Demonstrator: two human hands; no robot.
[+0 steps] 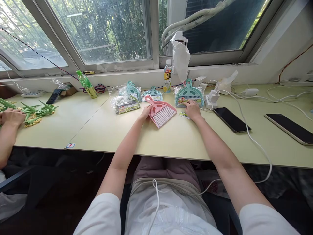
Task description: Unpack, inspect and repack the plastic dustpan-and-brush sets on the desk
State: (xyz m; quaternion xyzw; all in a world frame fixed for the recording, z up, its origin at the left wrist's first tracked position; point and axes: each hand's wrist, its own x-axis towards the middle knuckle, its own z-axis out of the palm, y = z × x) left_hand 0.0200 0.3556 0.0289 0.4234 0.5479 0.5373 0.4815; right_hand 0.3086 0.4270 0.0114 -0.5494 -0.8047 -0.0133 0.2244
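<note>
A pink dustpan with a white-bristled brush (163, 115) is in my left hand (146, 112), whose fingers close round its side near the handle. The bristles face up and toward the right, just above the table. Over on the right, my right hand (193, 110) reaches to the lower front of a teal dustpan-and-brush set (188, 93) in clear wrap with a printed label. Its fingers are bent together at the label's lower edge, and what they pinch, if anything, is hidden. A small yellow-green label card (184, 115) lies on the table beside that hand.
Wrapped sets (127, 105) and another teal dustpan (152, 94) lie behind my left hand. A drink bottle (167, 76) stands at the back. Phones (231, 119), a white charger (212, 99) and cables are on the right. At far left, another person's hand (12, 117) touches green-yellow stems.
</note>
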